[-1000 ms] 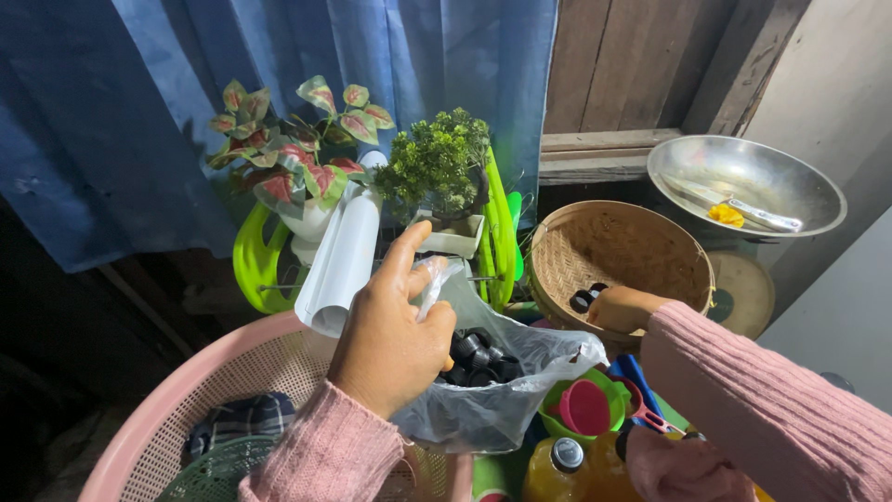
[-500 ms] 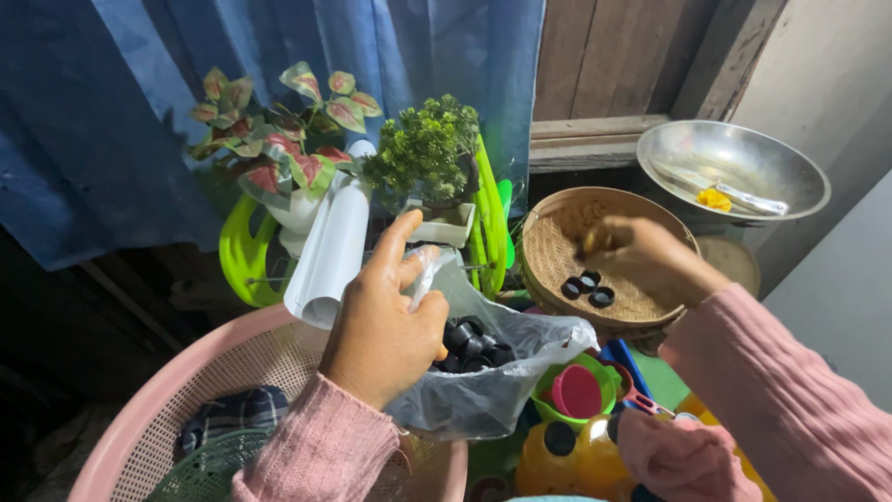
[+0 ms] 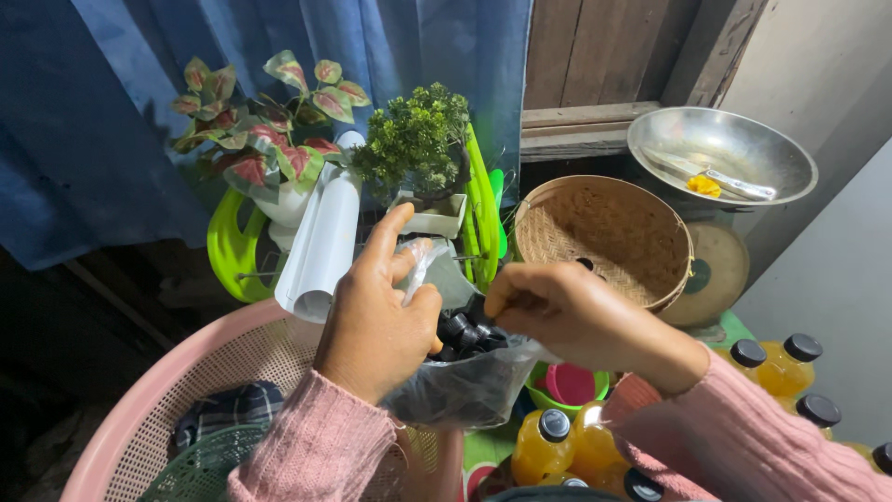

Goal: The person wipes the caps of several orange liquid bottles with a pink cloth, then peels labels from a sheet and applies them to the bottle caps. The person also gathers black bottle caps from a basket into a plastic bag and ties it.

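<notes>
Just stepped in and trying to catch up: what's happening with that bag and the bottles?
A person in pink sleeves holds a clear plastic bag of black bottle caps open with the left hand. The right hand is at the bag's mouth, above the caps. A woven basket sits just behind, and capped bottles of yellow liquid stand to the right.

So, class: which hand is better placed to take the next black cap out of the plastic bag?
Probably the right hand: it hovers at the mouth of the plastic bag, just above the black caps, and looks free. The left hand is busy gripping the bag's edge.
</notes>
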